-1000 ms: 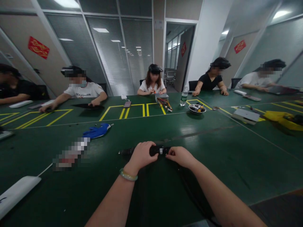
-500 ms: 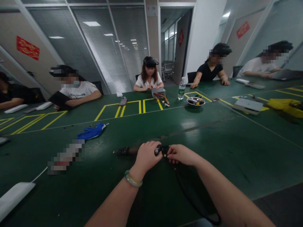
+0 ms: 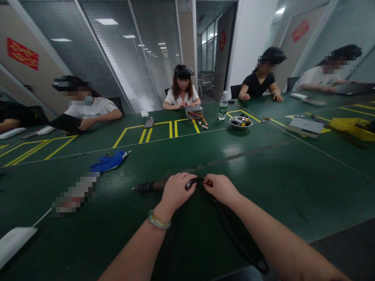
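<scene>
My left hand (image 3: 177, 191), wearing a pale green bangle (image 3: 159, 219), is shut around a dark handheld electric tool (image 3: 150, 186) lying lengthwise in front of me. The tool's brownish-black body sticks out to the left of that hand. My right hand (image 3: 221, 189) pinches a small black part at the tool's right end, and the fingers partly hide it. A black cord (image 3: 234, 234) loops down from my hands across the green table (image 3: 278, 175).
A blue glove (image 3: 109, 162), a pixelated object (image 3: 76, 191) and a white device (image 3: 13, 242) lie to my left. Farther off are a steel bowl (image 3: 240, 122), a water bottle (image 3: 223, 105), a wired box (image 3: 196, 113) and several seated co-workers.
The whole scene has shifted left and up as my head turned. My hands have drawn closer around the tool's black end. A co-worker on the left has lifted a dark flat panel.
</scene>
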Available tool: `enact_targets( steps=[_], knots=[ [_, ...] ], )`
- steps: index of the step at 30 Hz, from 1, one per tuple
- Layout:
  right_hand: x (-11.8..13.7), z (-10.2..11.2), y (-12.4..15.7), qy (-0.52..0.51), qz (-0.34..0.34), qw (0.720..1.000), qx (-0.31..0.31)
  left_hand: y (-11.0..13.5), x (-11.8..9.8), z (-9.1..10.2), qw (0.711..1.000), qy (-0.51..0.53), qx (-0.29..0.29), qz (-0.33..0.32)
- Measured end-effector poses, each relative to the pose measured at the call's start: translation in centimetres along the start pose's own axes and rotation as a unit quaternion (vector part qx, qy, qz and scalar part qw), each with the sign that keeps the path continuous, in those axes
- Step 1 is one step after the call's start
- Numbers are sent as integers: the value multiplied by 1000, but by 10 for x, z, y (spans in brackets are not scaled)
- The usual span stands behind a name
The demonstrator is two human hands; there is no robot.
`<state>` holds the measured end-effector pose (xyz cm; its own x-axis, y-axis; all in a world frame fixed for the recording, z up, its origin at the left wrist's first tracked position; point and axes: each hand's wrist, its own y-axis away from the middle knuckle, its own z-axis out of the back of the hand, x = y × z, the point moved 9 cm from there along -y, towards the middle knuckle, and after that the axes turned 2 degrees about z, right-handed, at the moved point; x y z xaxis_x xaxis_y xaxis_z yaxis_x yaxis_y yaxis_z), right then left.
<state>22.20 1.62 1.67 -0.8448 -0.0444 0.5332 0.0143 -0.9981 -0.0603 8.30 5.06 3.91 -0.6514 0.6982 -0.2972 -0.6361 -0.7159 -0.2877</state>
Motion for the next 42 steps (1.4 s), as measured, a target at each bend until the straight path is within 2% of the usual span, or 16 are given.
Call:
enact_targets(
  steps=[4,17,25,36,42],
  knots=[
    [2,-3,-2,9,11,1000,-1,1,-2,-2,1000,15,0,-19],
    [17,-5,-2,75,67,994,-40,-2,-2,-4,1000,3,-9,-24],
    [13,-6,-4,82,51,995,-40,-2,1,-5,1000,2,-22,12],
    [8,-4,-3,29,12,998,-50,-3,-4,0,1000,-5,-18,-21],
    [5,-3,-2,26,29,997,-59,-2,-5,0,1000,4,-20,-22]
  ],
)
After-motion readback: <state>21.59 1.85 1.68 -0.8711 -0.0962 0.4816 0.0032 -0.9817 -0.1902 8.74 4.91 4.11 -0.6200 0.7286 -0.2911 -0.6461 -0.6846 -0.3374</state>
